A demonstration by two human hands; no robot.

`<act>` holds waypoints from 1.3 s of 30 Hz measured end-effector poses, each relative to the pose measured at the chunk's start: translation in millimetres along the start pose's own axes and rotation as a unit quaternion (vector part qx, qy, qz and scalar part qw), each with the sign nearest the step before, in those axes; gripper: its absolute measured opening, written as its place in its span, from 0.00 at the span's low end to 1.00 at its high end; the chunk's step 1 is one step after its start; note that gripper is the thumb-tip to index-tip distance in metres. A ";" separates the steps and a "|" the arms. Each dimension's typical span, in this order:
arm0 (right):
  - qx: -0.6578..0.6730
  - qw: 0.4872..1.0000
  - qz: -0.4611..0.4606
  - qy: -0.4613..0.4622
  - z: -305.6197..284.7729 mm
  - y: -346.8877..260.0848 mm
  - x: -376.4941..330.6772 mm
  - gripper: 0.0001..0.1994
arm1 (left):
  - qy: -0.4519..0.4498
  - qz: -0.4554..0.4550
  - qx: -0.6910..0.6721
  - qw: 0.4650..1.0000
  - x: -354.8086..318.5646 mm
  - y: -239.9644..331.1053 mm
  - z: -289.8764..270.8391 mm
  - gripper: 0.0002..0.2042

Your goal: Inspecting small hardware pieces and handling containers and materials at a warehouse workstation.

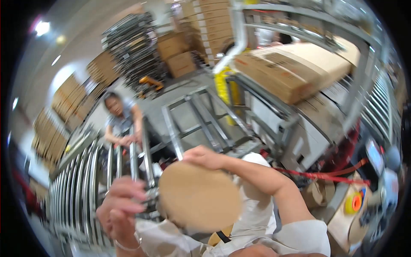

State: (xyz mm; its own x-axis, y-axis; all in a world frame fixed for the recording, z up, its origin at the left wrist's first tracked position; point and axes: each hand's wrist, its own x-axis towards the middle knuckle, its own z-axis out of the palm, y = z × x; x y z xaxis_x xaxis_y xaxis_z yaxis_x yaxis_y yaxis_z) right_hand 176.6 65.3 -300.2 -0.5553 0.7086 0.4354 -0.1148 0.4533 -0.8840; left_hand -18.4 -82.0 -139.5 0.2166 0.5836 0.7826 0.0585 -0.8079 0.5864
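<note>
My right hand [204, 157] grips the upper edge of a round tan disc [200, 197], its fingers closed over the rim. The disc looks like cardboard, is smeared by motion and hangs over my lap; its thickness and underside are hidden. To the left of it, my left hand [121, 205] is raised with fingers partly bent and apart, blurred, with nothing visible in it. It is apart from the disc and in front of a row of metal rollers [79, 184].
A co-worker [120, 118] crouches beyond the rollers, hands on a metal bar. A metal frame [199, 115] stands ahead. At right, a long carton [278, 77] lies on a conveyor. Red straps [321, 175] and a yellow-orange tape roll [353, 202] are near my right side.
</note>
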 end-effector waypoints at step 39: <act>0.030 0.959 0.281 0.000 11.3 1.1 53.8 0.12 | -0.043 -0.073 -0.503 0.860 12.1 -47.7 -41.0 0.18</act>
State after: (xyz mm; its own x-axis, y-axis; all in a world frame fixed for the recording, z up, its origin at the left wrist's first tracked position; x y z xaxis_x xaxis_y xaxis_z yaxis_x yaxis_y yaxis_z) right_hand 137.3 97.8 -279.6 -0.5441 0.8313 -0.1133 0.1555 -0.0328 -0.9873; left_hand -58.5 -33.1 -149.5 0.3523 0.6303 0.6918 -0.7719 -0.2223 0.5956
